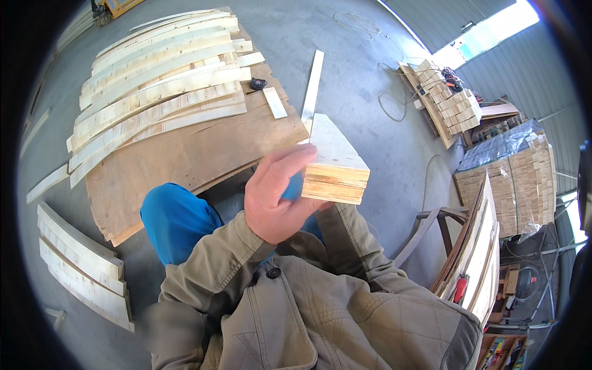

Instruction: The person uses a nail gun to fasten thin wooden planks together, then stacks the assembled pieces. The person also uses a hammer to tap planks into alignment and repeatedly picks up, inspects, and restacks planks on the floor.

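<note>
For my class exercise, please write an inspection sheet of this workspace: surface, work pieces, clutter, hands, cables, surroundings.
Surface: brown board, pale planks lying across it.
Work pieces: wooden stack, one side slanted, held up.
Clutter: small dark object and short pale offcut on the board.
Hands: left hand grips the stack; right hand mostly hidden, grip unclear.
Cables: thin looped line on the floor, cable or hose unclear.
Surroundings: film-wrapped wood pile, corrugated wall.

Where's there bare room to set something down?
On the brown sheet, between the long boards and its near edge; also on the floor beyond the held wood, just right of the thin slat. Crowded: the sheet's far side, under the boards, and the right, with block stacks.
</note>
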`<state>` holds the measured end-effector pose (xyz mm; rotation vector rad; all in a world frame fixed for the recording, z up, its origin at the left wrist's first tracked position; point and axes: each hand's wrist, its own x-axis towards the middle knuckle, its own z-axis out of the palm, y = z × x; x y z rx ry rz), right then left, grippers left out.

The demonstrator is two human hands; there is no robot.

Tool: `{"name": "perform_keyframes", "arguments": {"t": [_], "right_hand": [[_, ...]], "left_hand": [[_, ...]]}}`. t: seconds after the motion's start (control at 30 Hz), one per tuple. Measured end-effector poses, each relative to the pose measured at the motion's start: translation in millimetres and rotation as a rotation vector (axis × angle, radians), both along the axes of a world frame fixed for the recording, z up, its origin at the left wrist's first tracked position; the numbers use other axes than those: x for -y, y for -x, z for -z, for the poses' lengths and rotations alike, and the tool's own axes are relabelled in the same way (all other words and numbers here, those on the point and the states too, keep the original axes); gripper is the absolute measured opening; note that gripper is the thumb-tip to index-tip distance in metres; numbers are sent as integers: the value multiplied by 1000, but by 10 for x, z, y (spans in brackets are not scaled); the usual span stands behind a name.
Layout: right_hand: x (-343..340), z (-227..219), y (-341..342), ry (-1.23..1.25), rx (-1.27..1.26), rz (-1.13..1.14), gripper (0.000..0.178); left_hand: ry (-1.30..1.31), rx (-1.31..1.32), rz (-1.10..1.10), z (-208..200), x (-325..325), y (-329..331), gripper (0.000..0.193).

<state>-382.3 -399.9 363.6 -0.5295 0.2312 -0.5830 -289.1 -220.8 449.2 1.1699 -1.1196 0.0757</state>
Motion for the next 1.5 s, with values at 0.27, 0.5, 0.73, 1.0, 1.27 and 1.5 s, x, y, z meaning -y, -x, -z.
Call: {"name": "perform_keyframes", "arguments": {"t": [0.27,0.5,0.73,1.0,1.27,1.5], "right_hand": [[-44,-101,-48,20,-98,26,74],[58,26,-26,-14,-13,-75,86],[197,300,-5,-70,167,-162,93],[418,199,-122,-46,-99,-90,83],[458,179,-236,-60,-89,-98,72],[432,309,-204,7,-11,-132,61]], "left_hand": [[41,-126,-12,35,63,17,64],[-14,-51,50,46,15,-13,63],[53,-58,-70,36,105,-13,64],[45,-75,-75,20,95,-38,64],[49,-107,-81,32,75,-48,64],[28,-145,7,30,-21,-51,65]]}}
